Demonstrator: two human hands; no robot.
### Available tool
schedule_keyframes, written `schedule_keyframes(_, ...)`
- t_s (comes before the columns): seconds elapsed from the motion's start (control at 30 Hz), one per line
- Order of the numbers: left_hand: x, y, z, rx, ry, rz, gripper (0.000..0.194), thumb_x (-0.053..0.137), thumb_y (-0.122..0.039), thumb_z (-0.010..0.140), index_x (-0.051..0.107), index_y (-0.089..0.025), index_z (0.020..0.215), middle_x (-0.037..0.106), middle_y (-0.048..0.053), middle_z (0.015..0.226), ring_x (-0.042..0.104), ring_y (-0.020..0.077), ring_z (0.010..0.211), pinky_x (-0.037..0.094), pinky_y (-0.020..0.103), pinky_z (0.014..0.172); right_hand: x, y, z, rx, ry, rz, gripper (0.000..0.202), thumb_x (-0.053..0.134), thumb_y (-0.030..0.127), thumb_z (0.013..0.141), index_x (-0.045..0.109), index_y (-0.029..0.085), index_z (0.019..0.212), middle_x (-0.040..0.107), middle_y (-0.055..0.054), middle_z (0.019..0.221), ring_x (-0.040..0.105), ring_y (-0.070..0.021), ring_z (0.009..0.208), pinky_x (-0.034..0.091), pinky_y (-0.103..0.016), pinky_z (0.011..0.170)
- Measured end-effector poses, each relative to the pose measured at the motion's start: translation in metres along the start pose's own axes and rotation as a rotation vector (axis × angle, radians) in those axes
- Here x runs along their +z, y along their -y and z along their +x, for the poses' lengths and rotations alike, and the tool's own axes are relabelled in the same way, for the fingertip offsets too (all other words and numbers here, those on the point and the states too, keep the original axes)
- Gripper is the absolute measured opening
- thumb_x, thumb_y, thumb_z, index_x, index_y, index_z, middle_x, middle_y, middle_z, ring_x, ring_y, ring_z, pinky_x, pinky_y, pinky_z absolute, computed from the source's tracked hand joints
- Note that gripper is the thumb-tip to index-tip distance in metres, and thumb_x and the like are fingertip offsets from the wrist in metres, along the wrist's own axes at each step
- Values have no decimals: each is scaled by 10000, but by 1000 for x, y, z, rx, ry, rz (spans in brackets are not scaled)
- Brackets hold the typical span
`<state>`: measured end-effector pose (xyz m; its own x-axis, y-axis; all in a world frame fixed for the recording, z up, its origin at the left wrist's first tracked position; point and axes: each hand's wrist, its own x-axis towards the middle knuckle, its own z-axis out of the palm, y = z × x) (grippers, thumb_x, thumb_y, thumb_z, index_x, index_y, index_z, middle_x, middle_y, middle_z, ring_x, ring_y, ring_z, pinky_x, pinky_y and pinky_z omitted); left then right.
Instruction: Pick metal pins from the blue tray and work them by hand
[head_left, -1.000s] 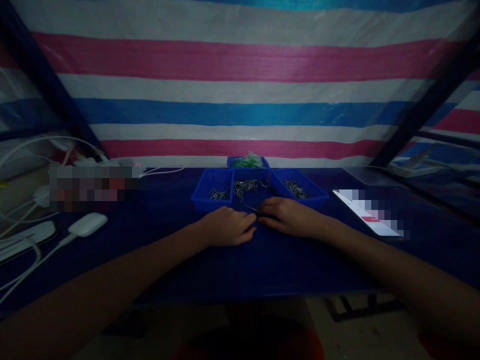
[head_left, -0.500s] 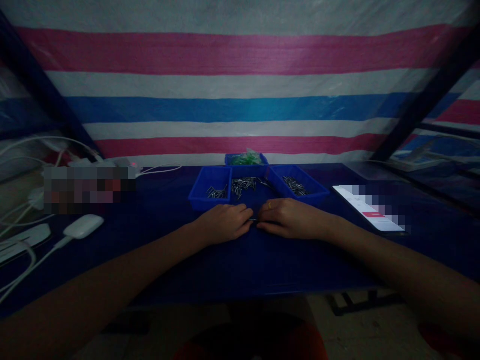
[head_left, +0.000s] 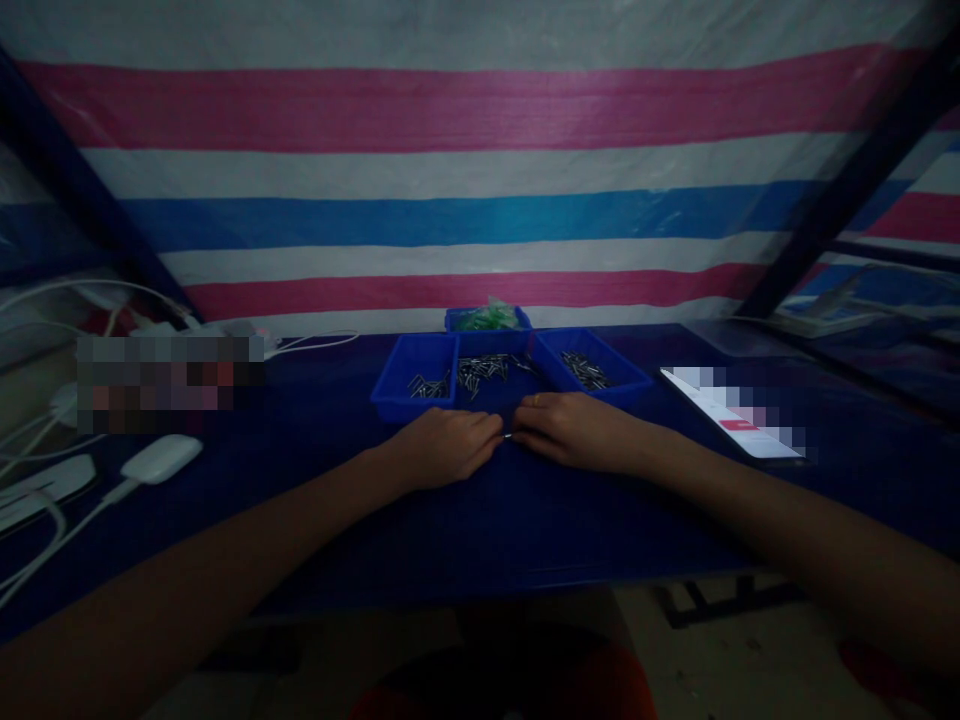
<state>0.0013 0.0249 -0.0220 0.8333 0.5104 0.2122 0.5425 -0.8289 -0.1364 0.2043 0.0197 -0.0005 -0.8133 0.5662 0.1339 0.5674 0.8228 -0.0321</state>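
Note:
Just above the blue table, my left hand (head_left: 454,443) and my right hand (head_left: 566,428) face each other, fingertips closed in a pinch. A short thin metal pin (head_left: 508,436) bridges the small gap between them, its ends hidden in the fingers. Behind my left hand stands a blue bin (head_left: 412,408) with some slim metal pieces in it. Another blue bin (head_left: 630,378), behind my right hand, holds more of them. Between the two bins a loose pile of metal pins (head_left: 480,370) lies on the table.
A third blue bin (head_left: 491,337) with green plastic bags is at the back. To the right lies a lit phone (head_left: 742,425). White cables and a white charger (head_left: 163,458) occupy the left side. A striped sheet (head_left: 480,220) hangs behind the table.
The whole view has shifted slightly. Both hands stay at nearly the same place over the table, with the pin still between them; their fingers have moved only a little.

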Motion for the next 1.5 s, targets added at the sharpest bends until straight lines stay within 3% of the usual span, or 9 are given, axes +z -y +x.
schedule_keyframes(0.33, -2, 1, -1, 21, -93, -143, 181, 395, -292, 871, 505, -152, 839, 569, 9, 765, 556, 117, 717, 430, 224, 629, -4, 5, -1, -19, -21, 62, 145, 388, 260, 876, 482, 168, 814, 539, -22, 734, 515, -131, 671, 385, -261, 622)
schedule_keyframes(0.6, -1, 1, -1, 51, -112, -115, 205, 380, -280, 877, 536, -149, 855, 571, 21, 807, 547, 124, 769, 439, 237, 679, -7, 7, -1, -28, -31, 71, 168, 372, 280, 884, 486, 164, 842, 543, -28, 742, 514, -132, 676, 379, -262, 621)
schedule_keyframes(0.83, -5, 0, -2, 42, -248, -117, 240, 363, -286, 889, 555, -144, 906, 583, 30, 829, 534, 122, 793, 441, 243, 708, -9, 7, -1, -3, -59, 26, 183, 369, 280, 884, 497, 163, 824, 542, -30, 725, 509, -133, 662, 372, -263, 614)
schedule_keyframes(0.97, -6, 2, -2, 103, -301, -130, 232, 374, -274, 889, 564, -145, 920, 597, 35, 867, 534, 112, 805, 443, 235, 725, -8, 7, -1, -20, -52, 34, 177, 377, 272, 881, 495, 165, 804, 540, -23, 716, 512, -128, 660, 371, -253, 611)
schedule_keyframes(1.23, -5, -1, -3, 192, -278, -138, 205, 380, -203, 851, 561, -151, 932, 601, 41, 927, 539, 115, 861, 450, 239, 741, -2, 3, -1, -33, -27, 32, 150, 425, 244, 853, 528, 160, 784, 559, -23, 707, 507, -122, 637, 364, -253, 598)
schedule_keyframes(1.5, -5, -2, -1, 56, -142, -16, 150, 403, -236, 831, 530, -157, 829, 576, 8, 730, 541, 120, 691, 422, 229, 603, -5, 3, -1, -17, 2, 9, 139, 441, 273, 852, 525, 164, 832, 573, -32, 739, 532, -139, 671, 377, -265, 606)
